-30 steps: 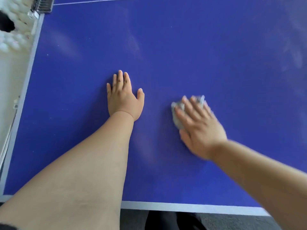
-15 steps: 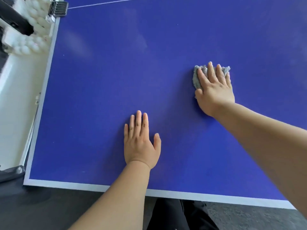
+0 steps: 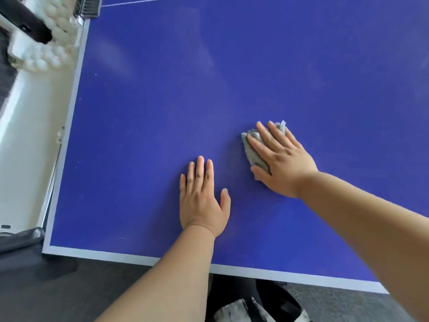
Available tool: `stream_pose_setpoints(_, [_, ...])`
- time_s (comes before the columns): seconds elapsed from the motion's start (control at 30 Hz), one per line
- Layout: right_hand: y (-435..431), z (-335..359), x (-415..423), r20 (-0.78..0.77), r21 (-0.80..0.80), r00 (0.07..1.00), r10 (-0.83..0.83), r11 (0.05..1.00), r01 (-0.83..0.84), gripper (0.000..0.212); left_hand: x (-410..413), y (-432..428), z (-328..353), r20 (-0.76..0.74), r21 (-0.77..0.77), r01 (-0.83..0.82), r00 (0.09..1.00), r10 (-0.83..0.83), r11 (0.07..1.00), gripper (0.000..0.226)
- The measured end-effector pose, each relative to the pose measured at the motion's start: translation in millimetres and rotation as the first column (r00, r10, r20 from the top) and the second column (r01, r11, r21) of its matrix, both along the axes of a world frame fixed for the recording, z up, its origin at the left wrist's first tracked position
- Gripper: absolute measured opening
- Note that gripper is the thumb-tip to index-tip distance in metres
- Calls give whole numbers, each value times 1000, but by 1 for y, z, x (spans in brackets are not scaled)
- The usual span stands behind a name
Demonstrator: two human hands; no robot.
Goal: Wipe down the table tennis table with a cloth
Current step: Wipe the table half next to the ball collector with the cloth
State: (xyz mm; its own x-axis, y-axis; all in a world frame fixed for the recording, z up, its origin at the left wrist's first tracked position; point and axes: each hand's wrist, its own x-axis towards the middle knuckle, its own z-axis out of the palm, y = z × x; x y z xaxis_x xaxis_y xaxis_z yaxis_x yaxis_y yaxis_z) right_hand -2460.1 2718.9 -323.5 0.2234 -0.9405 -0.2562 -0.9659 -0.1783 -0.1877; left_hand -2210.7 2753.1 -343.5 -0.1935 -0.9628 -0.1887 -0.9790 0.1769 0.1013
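On the blue table tennis table [image 3: 255,66], right hand [image 3: 282,162] flattens the crumpled grey cloth [image 3: 251,151].
Left hand [image 3: 203,199] lies spread, empty; unwiped surface stretches beyond the fingertips.

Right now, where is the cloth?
The cloth is under the right hand, flat on the blue table, just right of the left hand.

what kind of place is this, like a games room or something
Probably an indoor games or table tennis room: a blue table tennis table with white edge lines, a net clamp at its corner, and a heap of white balls beside it.
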Motion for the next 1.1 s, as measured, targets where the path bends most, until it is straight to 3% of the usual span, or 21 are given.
stream_pose_setpoints(0.07, [-30, -2, 8, -27, 1, 993, -118, 993, 118, 73, 0, -1, -1, 5, -11, 5, 1000, -5, 1000, 79])
stream_pose_setpoints(0.13, [-25, -2, 17, -12, -17, 996, -94, 995, 93, 69, 1, -1, -2, -2, -11, 8, 1000, -8, 1000, 79])
stream_pose_setpoints(0.37, [184, 1, 57, 120, -54, 956, 267, 963, -262, 62, 0, 1, 0, -39, -4, -1, 999, 1, 1000, 76])
stream_pose_setpoints(0.47, [194, -2, 36, 60, -53, 898, 436, 899, -434, 59, 0, 1, 1, -47, -5, 0, 999, 0, 1000, 76])
stream_pose_setpoints(0.53, [165, -4, 23, 22, -53, 959, 282, 958, -281, 61, 0, 2, 1, -61, -13, -3, 998, 2, 1000, 76])
stream_pose_setpoints(0.6, [133, -3, 25, 4, -53, 1000, -30, 998, 31, 65, 0, 2, 2, -67, -12, -1, 998, 1, 1000, 75])
stream_pose_setpoints(0.7, [126, -4, 61, -21, -61, 954, -301, 952, 299, 66, 2, 3, 6, -68, 11, 19, 997, -18, 1000, 70])
stream_pose_setpoints(0.83, [187, -9, 125, 4, -107, 994, -109, 988, 109, 62, 26, 24, 13, -121, 70, 91, 989, -83, 993, 63])
stream_pose_setpoints(0.97, [218, -7, 139, 17, -28, 994, 112, 993, -111, 61, 87, 51, 15, -76, 41, -11, 997, 14, 999, 63])
stream_pose_setpoints(1.03, [201, -6, 112, -7, -15, 1000, 14, 1000, -14, 65, 114, 51, 16, -61, 35, -67, 996, 69, 997, 65])
stream_pose_setpoints(1.1, [177, -3, 83, 5, 9, 951, -309, 951, 309, 72, 130, 43, 15, -53, 43, -88, 994, 90, 995, 67])
